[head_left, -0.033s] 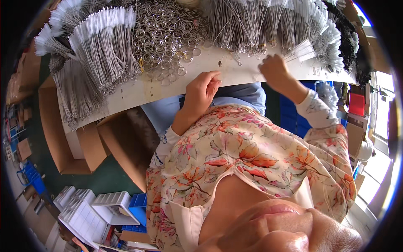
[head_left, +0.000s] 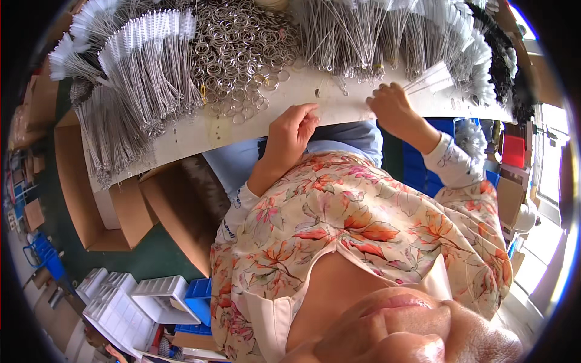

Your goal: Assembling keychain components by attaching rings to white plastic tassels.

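Small wire brushes [head_left: 431, 80] with white bristle heads stick out to the right from my right hand [head_left: 394, 110]. Its fingers are curled closed around their wire ends, just above the table's near edge. My left hand [head_left: 293, 128] is at the same edge, further left, with thumb and fingers pressed together. Whatever lies inside that pinch is hidden. Beyond my left hand lies a large heap of metal split rings [head_left: 242, 45], with a few loose rings [head_left: 244, 111] at its near side.
Bundles of white-tipped wire brushes [head_left: 148, 72] stand on the pale table [head_left: 200, 134] at the left, and more brush bundles [head_left: 375, 39] line the back right. Black brushes [head_left: 501, 66] lie at the far right. Open cardboard boxes [head_left: 91, 199] stand below left, near white plastic bins [head_left: 121, 308].
My right hand has shifted slightly left and toward me, and the brushes have moved with it, their heads fanning a little. My left hand has hardly moved.
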{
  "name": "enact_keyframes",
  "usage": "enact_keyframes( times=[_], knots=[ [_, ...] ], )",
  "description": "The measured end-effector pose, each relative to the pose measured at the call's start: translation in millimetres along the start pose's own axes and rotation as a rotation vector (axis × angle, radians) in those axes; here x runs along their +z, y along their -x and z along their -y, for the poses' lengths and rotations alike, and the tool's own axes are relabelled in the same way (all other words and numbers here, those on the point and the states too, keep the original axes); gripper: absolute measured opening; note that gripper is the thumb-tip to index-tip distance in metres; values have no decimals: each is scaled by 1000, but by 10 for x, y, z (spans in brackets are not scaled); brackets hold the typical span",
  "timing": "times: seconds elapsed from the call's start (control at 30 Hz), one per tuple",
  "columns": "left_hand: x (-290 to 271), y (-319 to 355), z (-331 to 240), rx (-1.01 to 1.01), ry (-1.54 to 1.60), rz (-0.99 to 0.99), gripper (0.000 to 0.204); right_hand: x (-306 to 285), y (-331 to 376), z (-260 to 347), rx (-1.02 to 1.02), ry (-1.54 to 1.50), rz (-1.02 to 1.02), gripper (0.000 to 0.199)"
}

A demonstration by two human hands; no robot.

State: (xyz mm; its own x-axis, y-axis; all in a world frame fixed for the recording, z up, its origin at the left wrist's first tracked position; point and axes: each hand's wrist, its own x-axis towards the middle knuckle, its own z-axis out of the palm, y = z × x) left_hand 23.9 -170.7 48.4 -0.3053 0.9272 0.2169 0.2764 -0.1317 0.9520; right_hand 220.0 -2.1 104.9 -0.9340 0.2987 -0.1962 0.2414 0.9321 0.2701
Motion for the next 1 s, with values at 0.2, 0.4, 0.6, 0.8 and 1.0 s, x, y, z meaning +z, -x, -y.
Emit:
enact_keyframes(
  times=[0.2, 0.4, 0.6, 0.8, 1.0],
  knots=[
    [32, 14, -140, 138, 42, 22, 30, -339, -339, 311, 18, -1312, 202, 14],
    [-122, -159, -359, 284, -166, -175, 39, -430, -431, 301, 175, -1905, 412, 20],
    [-226, -337, -540, 303, -224, -221, 44, -503, -549, 319, 82, -2061, 237, 20],
    [-189, -390, -539, 320, -247, -138, 32, -436, -576, 328, 12, -2134, 165, 21],
    [-191, -345, -627, 249, -84, -14, 13, -504, -457, 216, -24, -2104, 397, 24]
  ],
)
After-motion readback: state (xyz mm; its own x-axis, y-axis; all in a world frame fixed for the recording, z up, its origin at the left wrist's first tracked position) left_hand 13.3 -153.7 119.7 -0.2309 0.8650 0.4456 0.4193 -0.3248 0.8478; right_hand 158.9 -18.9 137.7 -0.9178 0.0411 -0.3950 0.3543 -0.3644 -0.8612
